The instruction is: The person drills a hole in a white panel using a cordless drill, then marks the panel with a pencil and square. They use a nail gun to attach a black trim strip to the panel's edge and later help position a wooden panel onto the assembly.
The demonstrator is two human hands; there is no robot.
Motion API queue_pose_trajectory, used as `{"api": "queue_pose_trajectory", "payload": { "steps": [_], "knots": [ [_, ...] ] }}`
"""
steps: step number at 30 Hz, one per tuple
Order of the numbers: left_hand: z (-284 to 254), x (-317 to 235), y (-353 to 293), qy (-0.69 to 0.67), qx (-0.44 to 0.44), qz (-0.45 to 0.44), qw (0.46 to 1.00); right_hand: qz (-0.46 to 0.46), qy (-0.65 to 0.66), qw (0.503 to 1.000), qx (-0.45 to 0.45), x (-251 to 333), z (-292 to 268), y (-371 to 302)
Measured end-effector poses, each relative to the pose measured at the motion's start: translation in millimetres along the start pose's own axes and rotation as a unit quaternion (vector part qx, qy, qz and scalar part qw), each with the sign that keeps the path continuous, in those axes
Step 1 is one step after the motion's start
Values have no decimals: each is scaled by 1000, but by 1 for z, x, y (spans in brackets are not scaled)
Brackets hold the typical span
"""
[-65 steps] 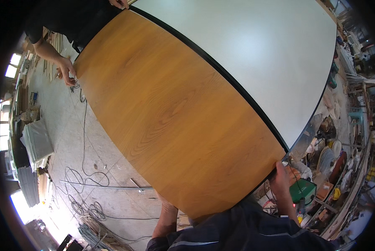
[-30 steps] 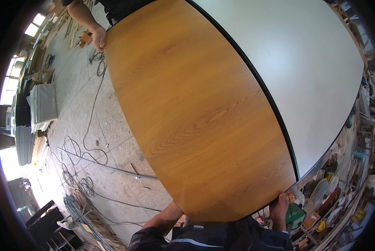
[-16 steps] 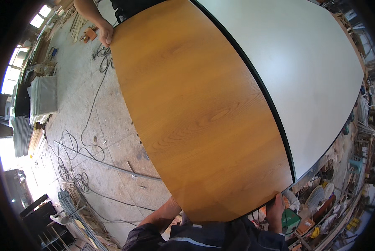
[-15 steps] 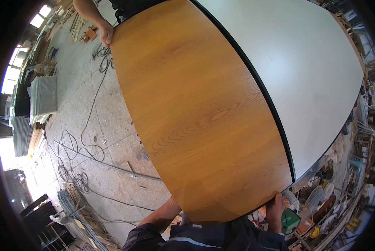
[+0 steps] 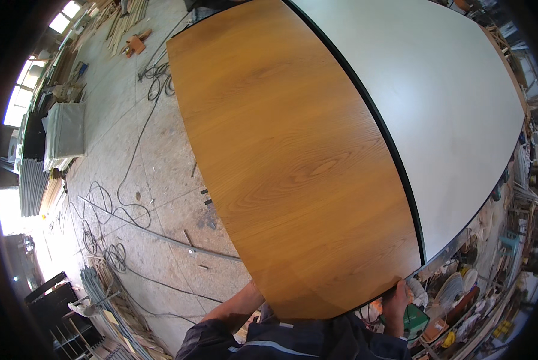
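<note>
A large orange-brown wood-grain panel (image 5: 281,162) stretches away from my body, its near edge close to my dark clothing. At its near right edge, my right hand (image 5: 395,299) is closed on the rim. My left forearm reaches to the near left edge, where the panel hides that hand and its fingers. Along the panel's right side runs a black strip (image 5: 384,135), and beyond it lies a wide white panel (image 5: 443,114). At the far end, a bit of another person's dark clothing (image 5: 208,11) shows; their hands are out of sight.
On the concrete floor at left lie looped cables (image 5: 110,255) and a long thin metal bar (image 5: 161,237). Bundled long strips (image 5: 110,309) lie near left. A covered grey stack (image 5: 65,129) stands far left. Right of me are a green box (image 5: 414,321) and cluttered tools.
The other person's hand has left the panel's far left corner and gone out of view. The panel appears slightly further right in view; my right hand keeps its place on the edge.
</note>
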State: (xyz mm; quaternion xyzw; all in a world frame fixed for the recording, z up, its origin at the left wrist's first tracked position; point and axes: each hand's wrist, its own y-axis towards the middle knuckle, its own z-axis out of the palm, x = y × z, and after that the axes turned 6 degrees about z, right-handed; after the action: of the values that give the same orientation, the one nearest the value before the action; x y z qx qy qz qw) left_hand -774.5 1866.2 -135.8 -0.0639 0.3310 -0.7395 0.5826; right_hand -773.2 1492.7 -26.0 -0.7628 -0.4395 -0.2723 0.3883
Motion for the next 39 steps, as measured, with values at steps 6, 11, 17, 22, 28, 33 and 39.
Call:
{"api": "queue_pose_trajectory", "payload": {
  "steps": [6, 11, 17, 22, 28, 33, 39],
  "knots": [
    [0, 3, 0, 5, 13, -5, 1000, 59, 112, 992, 18, -12, -1, 2],
    [8, -8, -25, 43, 23, -40, 998, -34, -10, 999, -1, -37, -1, 9],
    [54, -50, -93, -34, -57, -77, 995, 29, 183, 983, -11, -29, 8, 13],
    [86, -45, -107, 82, -94, 81, 989, 126, 414, 898, 84, -35, 10, 20],
    [43, -21, -77, 229, -108, 193, 948, 148, 455, 875, 74, -24, 19, 23],
    [74, -39, -97, 308, -52, 181, 932, 104, 441, 889, 67, -19, 21, 15],
    [21, -45, -117, 499, 63, 142, 853, 92, 357, 926, 81, -23, 36, -4]
  ]
}}
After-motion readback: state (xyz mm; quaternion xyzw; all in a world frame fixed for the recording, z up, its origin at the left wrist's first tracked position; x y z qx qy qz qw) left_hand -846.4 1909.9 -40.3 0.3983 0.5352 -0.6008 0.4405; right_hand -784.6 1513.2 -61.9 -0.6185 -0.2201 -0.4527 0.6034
